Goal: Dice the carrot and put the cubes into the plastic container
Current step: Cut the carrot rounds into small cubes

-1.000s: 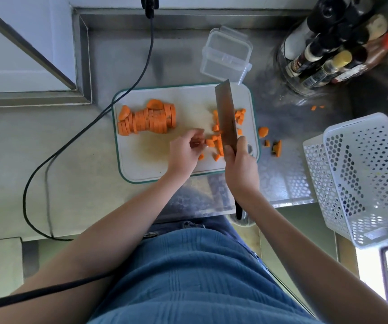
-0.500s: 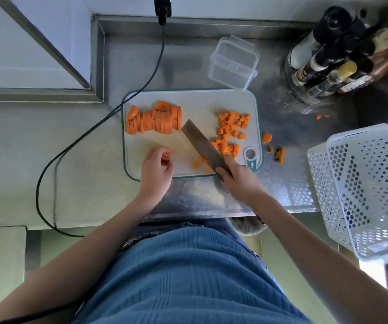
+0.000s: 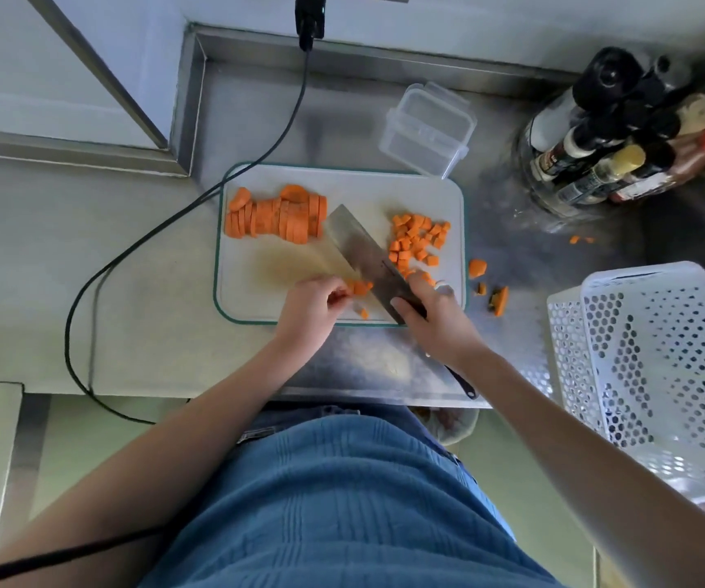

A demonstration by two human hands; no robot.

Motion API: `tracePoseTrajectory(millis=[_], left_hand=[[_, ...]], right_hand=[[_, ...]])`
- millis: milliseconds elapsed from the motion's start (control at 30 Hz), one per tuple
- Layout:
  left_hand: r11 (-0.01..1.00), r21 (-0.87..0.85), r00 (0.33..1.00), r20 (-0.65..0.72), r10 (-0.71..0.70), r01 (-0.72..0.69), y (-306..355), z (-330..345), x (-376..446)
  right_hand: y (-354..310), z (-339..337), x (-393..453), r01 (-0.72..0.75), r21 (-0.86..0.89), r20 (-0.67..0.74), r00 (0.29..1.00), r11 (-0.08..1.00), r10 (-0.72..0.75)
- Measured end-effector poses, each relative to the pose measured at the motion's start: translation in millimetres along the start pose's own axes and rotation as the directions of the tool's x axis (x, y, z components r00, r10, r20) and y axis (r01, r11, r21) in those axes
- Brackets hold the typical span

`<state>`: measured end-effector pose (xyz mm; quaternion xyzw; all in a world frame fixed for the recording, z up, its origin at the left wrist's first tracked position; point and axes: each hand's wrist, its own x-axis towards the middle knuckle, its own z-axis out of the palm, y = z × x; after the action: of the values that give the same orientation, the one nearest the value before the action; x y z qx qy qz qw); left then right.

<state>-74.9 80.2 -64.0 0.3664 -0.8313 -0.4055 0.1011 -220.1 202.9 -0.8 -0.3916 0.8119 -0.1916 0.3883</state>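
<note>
1. Steel counter (image 3: 138, 290) fills the middle of the frame, with a white cutting board (image 3: 342, 184) at centre and a black cable (image 3: 172, 222) trailing across the left.
2. We note the task's carrot in three lots: a row of carrot slices (image 3: 276, 216) at the board's upper left, a heap of carrot cubes (image 3: 416, 239) at its right, and a few pieces (image 3: 358, 287) near the lower edge.
3. Our left hand (image 3: 312, 309) has its fingers curled, fingertips at those lower pieces; whether they actually pinch one we cannot tell.
4. Our right hand (image 3: 438, 318) clasps the handle of the cleaver (image 3: 363, 256), blade lying diagonally across the board's centre.
5. Plastic container (image 3: 427, 129) stands open just above the board's upper right corner; no carrot visible inside.
6. Stray bits (image 3: 477, 268) lie off the board on the counter to the right, beside a white perforated basket (image 3: 656, 375).
7. Handling judgement: slices look stiff and light, likely damp and prone to roll or skid under the blade; hold them flat-side down, fingertips tucked back on top.
8. Cubes are small and scatter easily; we judge scooping on the broad blade more secure than pinching.
</note>
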Motion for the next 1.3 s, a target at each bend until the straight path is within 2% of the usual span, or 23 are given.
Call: tracePoseTrajectory(millis=[67,133,233,300,400,500,600,700,800,900,967,1033,1100,1167,1300], left_hand=[[0.942,-0.252,0.971,-0.022,-0.237,0.224,6.8,-1.4,7.7],[0.835,-0.441,0.923,-0.036,-0.383,0.329,6.0,-8.0,5.4],[0.797,-0.496,0.862,-0.168,-0.478,0.345,-6.5,-26.1,-17.2],[0.82,-0.435,0.83,-0.239,-0.504,0.372,-17.9,-34.6,-32.3],[0.868,-0.27,0.847,-0.232,-0.478,0.416,-27.1,-38.0,-44.5],[0.895,-0.172,0.87,-0.22,-0.441,0.411,-27.6,-35.7,-46.5],[0.901,-0.141,0.873,-0.227,-0.432,0.409,-29.1,-34.3,-43.6],[0.9,-0.128,0.871,-0.228,-0.436,0.417,-28.5,-33.3,-42.9],[0.906,-0.09,0.877,-0.231,-0.422,0.413,-26.4,-31.5,-42.3],[0.959,0.073,0.951,-0.174,-0.257,0.273,-21.9,-30.3,-41.6],[0.98,0.183,0.995,-0.082,-0.06,0.074,-15.7,-27.5,-38.3],[0.963,0.254,0.996,0.024,0.086,-0.089,-9.3,-21.5,-31.1],[0.949,0.279,0.987,0.095,0.127,-0.149,-4.2,-14.5,-23.1],[0.95,0.28,0.987,0.11,0.114,-0.141,-2.7,-9.2,-17.5],[0.966,0.244,0.991,0.12,0.061,-0.089,-6.1,-7.5,-14.4]], right_hand=[[-0.5,7.5,-0.6,0.017,0.057,-0.015,1.0,0.998,-0.016],[2.1,12.7,-1.1,0.03,0.064,-0.026,0.999,0.997,-0.029],[5.5,18.0,0.0,0.088,-0.013,0.067,0.994,0.996,-0.087],[7.5,20.9,2.2,0.14,-0.097,0.151,0.981,0.985,-0.125],[11.3,16.1,8.9,0.171,-0.163,0.22,0.966,0.972,-0.133],[24.1,1.2,17.8,0.129,-0.222,0.239,0.968,0.966,-0.074],[41.3,-20.8,25.5,0.085,-0.324,0.189,0.982,0.942,-0.023],[49.9,-38.7,32.7,0.041,-0.357,0.113,0.994,0.933,0.0],[44.8,-43.9,38.3,0.053,-0.374,0.098,0.995,0.926,-0.017],[37.6,-46.8,34.6,0.03,-0.299,0.035,0.999,0.954,-0.02],[35.8,-50.1,20.7,-0.004,-0.222,-0.08,0.997,0.975,-0.014],[36.3,-47.9,1.1,-0.069,-0.115,-0.231,0.972,0.991,0.041],[34.3,-38.2,-16.9,-0.156,-0.014,-0.355,0.924,0.988,0.141],[30.9,-23.7,-25.9,-0.252,0.066,-0.428,0.867,0.965,0.256],[21.2,-2.4,-22.2,-0.409,0.148,-0.462,0.776,0.9,0.429]])
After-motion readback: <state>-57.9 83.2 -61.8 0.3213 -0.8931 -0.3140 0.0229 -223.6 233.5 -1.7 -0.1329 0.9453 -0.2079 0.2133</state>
